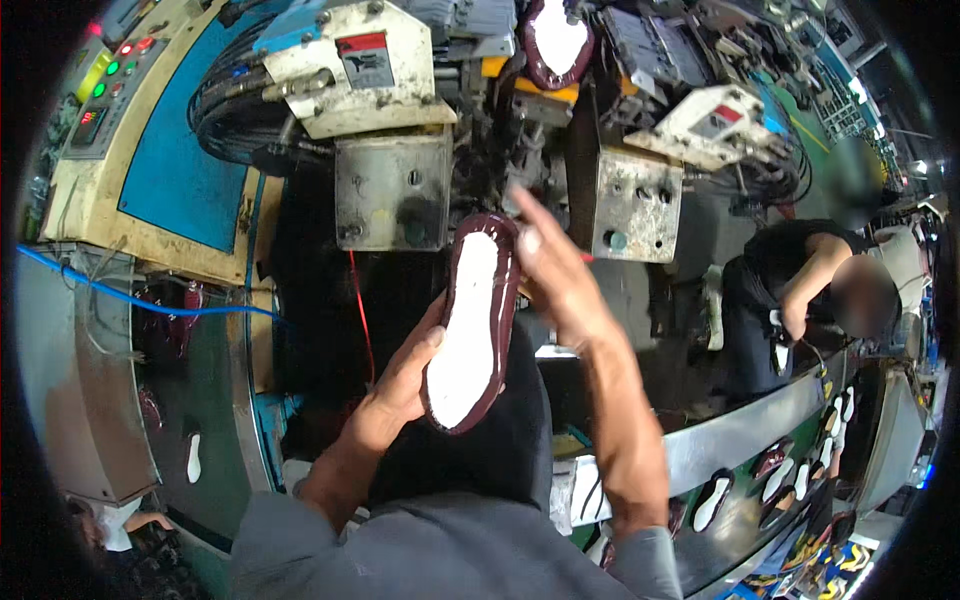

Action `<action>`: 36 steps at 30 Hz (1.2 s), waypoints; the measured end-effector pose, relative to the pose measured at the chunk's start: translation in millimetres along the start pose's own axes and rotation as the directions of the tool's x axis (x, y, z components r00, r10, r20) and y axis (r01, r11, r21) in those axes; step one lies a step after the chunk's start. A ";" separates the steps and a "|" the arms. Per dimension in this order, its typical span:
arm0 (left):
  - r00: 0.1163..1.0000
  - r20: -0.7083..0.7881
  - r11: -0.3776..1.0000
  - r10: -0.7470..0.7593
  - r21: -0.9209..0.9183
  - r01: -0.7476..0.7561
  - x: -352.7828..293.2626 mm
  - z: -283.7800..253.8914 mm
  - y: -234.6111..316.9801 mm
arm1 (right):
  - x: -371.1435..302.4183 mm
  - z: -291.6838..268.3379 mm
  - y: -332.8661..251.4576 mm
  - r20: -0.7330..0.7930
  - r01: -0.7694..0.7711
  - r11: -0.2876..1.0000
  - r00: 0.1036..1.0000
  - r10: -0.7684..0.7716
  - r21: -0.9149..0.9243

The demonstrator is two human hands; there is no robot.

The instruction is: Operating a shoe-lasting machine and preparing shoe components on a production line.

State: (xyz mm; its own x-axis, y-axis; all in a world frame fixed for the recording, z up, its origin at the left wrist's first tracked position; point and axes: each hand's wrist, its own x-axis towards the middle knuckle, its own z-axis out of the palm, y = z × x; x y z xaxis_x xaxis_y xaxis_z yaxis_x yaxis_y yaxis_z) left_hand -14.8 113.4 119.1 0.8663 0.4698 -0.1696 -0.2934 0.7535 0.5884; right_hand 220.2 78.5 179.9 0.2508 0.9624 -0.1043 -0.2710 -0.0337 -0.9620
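A glossy maroon shoe upper [508,300], with a white insole board [468,325] facing up, is held in front of my body. My left hand [405,375] grips its lower left side, thumb along the edge and the other fingers hidden beneath. Beside its upper right end is my right hand [560,275], fingers stretched out and slightly blurred. Whether those fingertips touch the maroon edge, I cannot tell. Straight ahead, a similar maroon shoe [557,45] with a white sole side sits in the machine.
The machine has a metal box [395,190] at left and another [640,205] at right. A control panel [110,95] with lit buttons stands far left. Shoe parts lie on a conveyor [745,515] at lower right. Another person [800,290] bends over at right.
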 end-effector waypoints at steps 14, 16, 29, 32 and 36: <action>0.975 0.000 0.320 0.220 0.945 -0.073 -77.4 62.8 -53.9 | -146.3 9.4 52.7 -0.277 0.168 0.971 0.937 -0.211 -0.171; 0.974 0.028 0.237 0.225 0.968 -0.083 -88.3 68.8 -59.3 | -163.2 -1.0 58.3 -0.263 0.160 0.986 0.950 -0.167 -0.049; 0.975 -0.203 0.278 0.086 0.945 0.172 -120.5 52.5 -110.7 | -369.9 -79.9 208.1 -0.683 -0.481 0.496 0.610 -0.403 -0.723; 0.959 -0.282 0.306 0.010 0.914 0.265 -113.3 23.3 -133.3 | -476.9 -82.1 294.6 -0.904 -0.888 0.194 0.383 -0.188 -0.417; 0.951 -0.290 0.434 -0.103 0.848 0.306 -109.6 -19.4 -153.7 | -511.0 -69.0 307.6 -0.885 -0.852 0.242 0.436 -0.165 -0.465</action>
State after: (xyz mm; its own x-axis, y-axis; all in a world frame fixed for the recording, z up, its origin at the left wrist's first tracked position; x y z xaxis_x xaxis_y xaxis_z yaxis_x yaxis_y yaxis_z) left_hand -72.5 -45.0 31.8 0.7371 0.5029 -0.4515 0.4801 0.0806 0.8735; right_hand 72.8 -442.2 -80.1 0.9763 0.1865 -0.1101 0.1526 -0.9531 -0.2612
